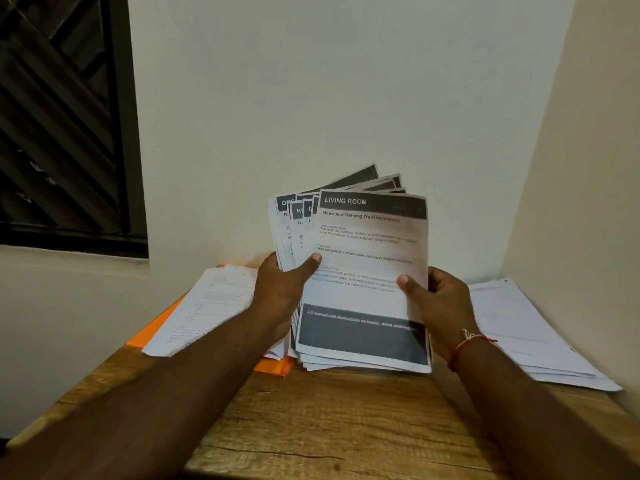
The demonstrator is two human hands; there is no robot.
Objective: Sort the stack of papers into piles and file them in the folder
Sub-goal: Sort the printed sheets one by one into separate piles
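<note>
both hands, left (282,289) and right (441,303), pinch the fanned stack (363,271) above the tabletop (329,417). a pile (207,303) covers the orange folder (156,327) at the left edge. another pile (526,334) lies at the right edge.

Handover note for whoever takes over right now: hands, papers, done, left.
Left hand: grips the fanned stack of white printed sheets with dark header bars, above the wooden table.
Right hand: pinches its front LIVING ROOM sheet.
Done: two white paper piles laid out, the left pile on the flat orange folder, the right pile on the table.
Left: sort held sheets, file everything.
</note>
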